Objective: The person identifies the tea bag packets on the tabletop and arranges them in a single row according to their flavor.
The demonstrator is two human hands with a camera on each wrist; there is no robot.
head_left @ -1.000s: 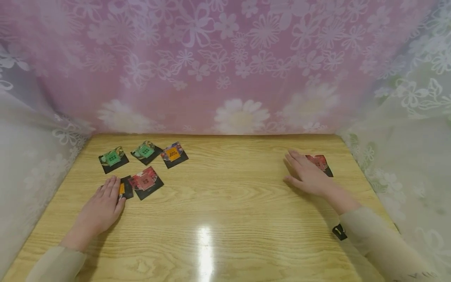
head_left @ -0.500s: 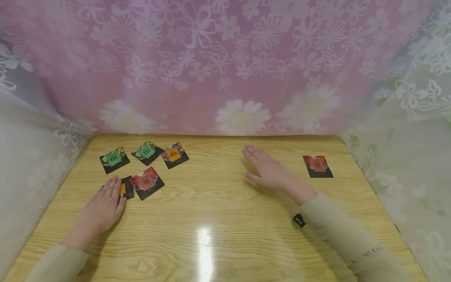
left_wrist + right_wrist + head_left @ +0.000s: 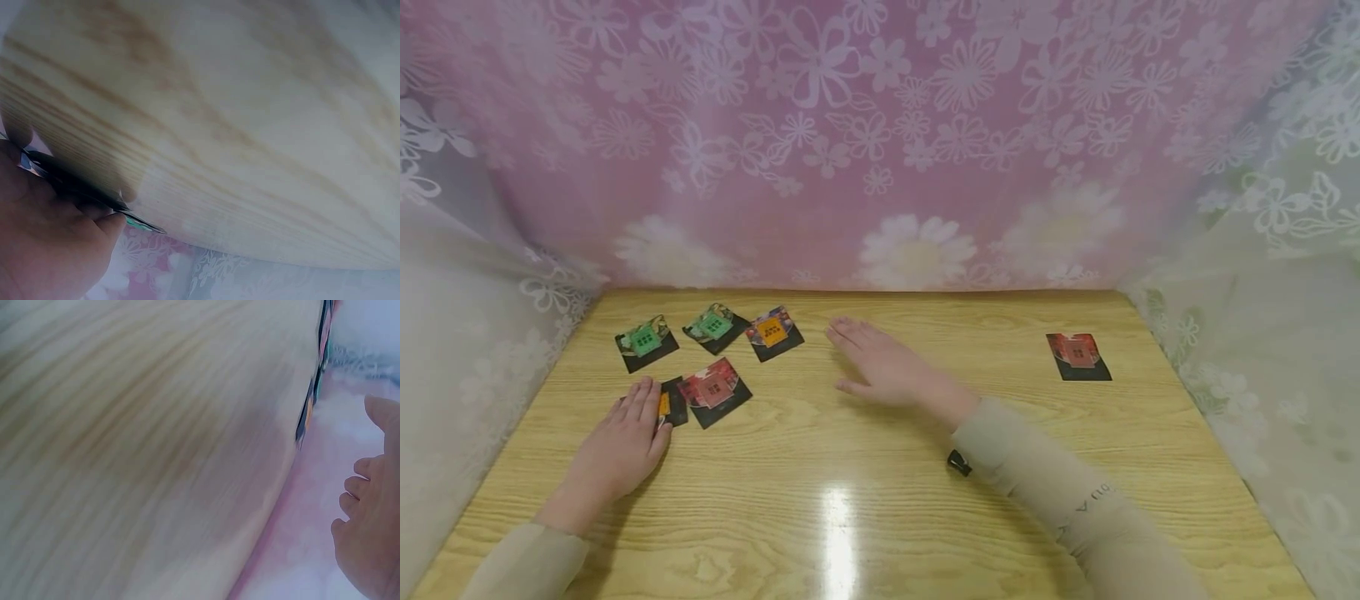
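In the head view my left hand (image 3: 621, 446) lies flat with straight fingers on an orange-labelled square packet (image 3: 677, 403), partly covering it. Its dark edge (image 3: 75, 181) shows under the fingers in the left wrist view. Touching or nearly touching it is a red packet (image 3: 715, 393). Behind these lie two green-labelled packets, one at the left (image 3: 646, 340) and one beside it (image 3: 713, 327), then an orange-and-purple packet (image 3: 773, 333). My right hand (image 3: 880, 362), fingers extended and holding nothing, hovers just right of that packet. Another red packet (image 3: 1078, 357) lies far right.
The wood-grain table (image 3: 880, 533) carries a bright light reflection near its front. A pink flowered curtain (image 3: 880, 150) hangs along the back edge. Pale lace-patterned cloth hangs at the left (image 3: 467, 333) and right (image 3: 1262, 333) sides.
My right hand has swept leftward across the table, away from the far-right red packet, which is now fully visible. The left hand and the packets stay in place.
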